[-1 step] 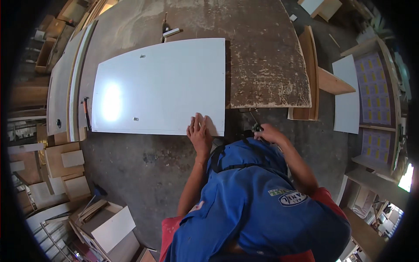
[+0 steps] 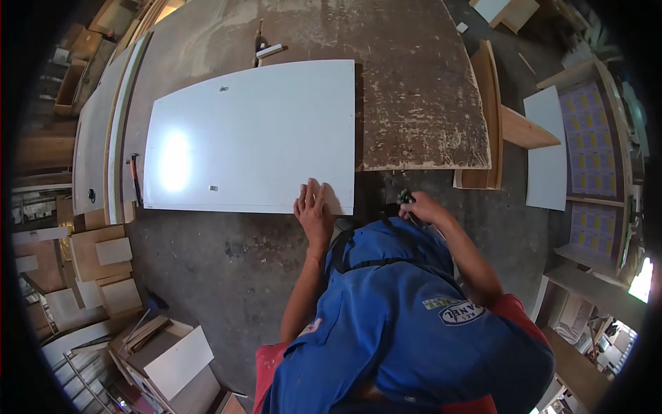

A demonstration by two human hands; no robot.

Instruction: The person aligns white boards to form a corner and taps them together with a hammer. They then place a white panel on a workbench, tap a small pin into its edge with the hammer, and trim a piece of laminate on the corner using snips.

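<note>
A large white panel [image 2: 255,138] with a curved far edge lies on the worn brown worktable [image 2: 420,103]. Two small metal fittings, one far [image 2: 223,89] and one near [image 2: 213,188], sit on its face. My left hand [image 2: 314,212] rests on the panel's near right corner, fingers stretched out and holding nothing. Beyond the table's near edge, my right hand [image 2: 424,208] is closed round a small dark hand tool [image 2: 405,199]. Much of that tool is hidden by my fingers, so its exact kind does not show.
An orange-handled hammer [image 2: 134,181] lies beside the panel's left end. At the far side are a dark tool [image 2: 260,45] and a small white strip [image 2: 269,51]. Wooden boards [image 2: 489,124] stand at the table's right. Boxes and panels [image 2: 172,359] crowd the lower left floor.
The dark tool has turned in my right hand; the thin rod that reached toward the table edge no longer shows. My left hand and the panel stay in place.
</note>
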